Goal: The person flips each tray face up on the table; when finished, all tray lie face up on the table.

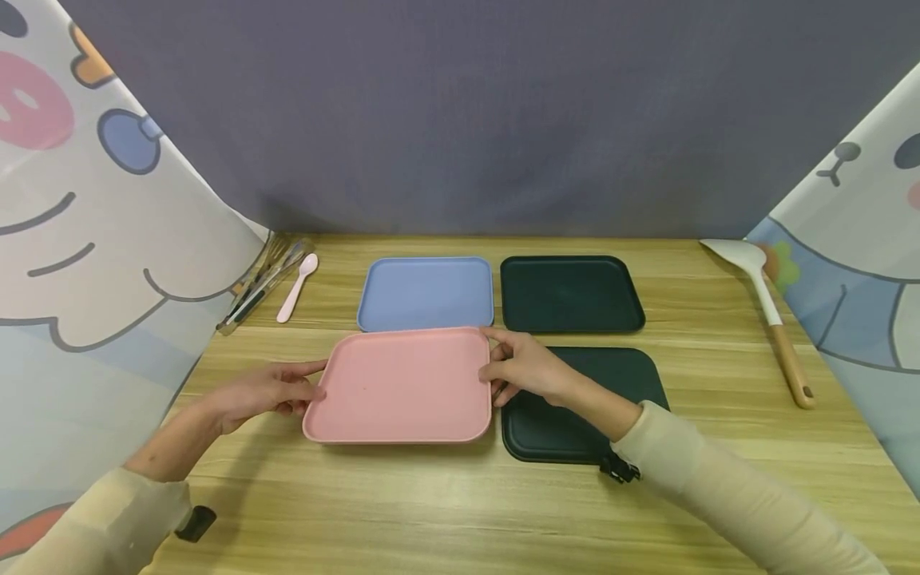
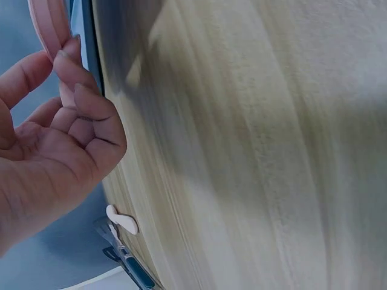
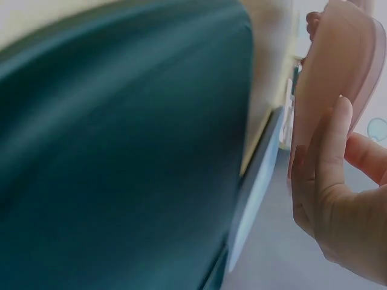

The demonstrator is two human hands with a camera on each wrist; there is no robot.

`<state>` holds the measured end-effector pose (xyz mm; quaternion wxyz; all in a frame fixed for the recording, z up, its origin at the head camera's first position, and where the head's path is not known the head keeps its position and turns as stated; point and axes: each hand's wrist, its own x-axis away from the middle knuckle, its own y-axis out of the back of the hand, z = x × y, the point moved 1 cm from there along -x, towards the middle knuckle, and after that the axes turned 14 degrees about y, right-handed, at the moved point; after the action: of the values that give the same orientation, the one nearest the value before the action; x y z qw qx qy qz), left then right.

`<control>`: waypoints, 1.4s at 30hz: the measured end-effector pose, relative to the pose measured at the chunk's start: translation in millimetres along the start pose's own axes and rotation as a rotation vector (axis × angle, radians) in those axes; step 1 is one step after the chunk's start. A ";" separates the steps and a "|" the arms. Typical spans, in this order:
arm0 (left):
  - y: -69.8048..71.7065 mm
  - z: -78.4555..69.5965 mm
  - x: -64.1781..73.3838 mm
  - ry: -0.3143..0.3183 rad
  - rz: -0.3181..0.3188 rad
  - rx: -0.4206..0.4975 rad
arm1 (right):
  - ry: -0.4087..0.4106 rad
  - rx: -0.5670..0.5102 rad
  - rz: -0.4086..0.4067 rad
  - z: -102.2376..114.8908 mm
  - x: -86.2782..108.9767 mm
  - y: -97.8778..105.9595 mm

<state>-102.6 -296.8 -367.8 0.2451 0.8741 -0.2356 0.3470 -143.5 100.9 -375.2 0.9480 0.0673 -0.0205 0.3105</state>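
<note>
Between my two hands is a pink rectangular tray (image 1: 402,387), raised above the wooden table. My left hand (image 1: 262,395) pinches its left edge, thumb on top and fingers beneath; the left wrist view shows the pink rim (image 2: 49,24) between thumb and fingertips. At the opposite edge my right hand (image 1: 528,367) grips the tray, thumb over the rim. In the right wrist view the underside of the pink tray (image 3: 329,66) faces the camera, with right-hand fingers (image 3: 332,145) against it. A dark green tray (image 1: 553,431) lies below my right forearm.
Behind the pink tray lie a blue tray (image 1: 427,291) and another dark green tray (image 1: 571,294). A pink spoon (image 1: 297,289) and several metal utensils (image 1: 262,283) lie at the back left. On the right rests a white spatula with a wooden handle (image 1: 787,359). Curtains enclose the table (image 1: 431,511).
</note>
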 end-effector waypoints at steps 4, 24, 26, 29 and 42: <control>-2.4 3.1 -2.3 0.003 0.022 -0.019 | -0.021 0.028 0.003 -9.0 0.7 -5.3; -6.2 12.7 -16.2 0.004 -0.016 -0.053 | -0.083 0.151 -0.001 -25.3 -5.0 -11.7; -6.5 13.4 -17.2 0.005 -0.031 -0.065 | -0.087 0.157 -0.002 -25.9 -5.9 -12.0; -7.2 13.8 -18.5 0.008 -0.047 -0.078 | -0.094 0.165 0.000 -27.0 -7.0 -12.9; -11.0 13.9 -22.3 -0.009 -0.085 -0.111 | -0.093 0.396 0.036 -20.5 -9.8 -20.0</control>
<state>-103.7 -291.2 -395.7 0.3066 0.8700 -0.2181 0.3187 -139.7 82.1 -398.6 0.9087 0.2661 -0.0040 0.3218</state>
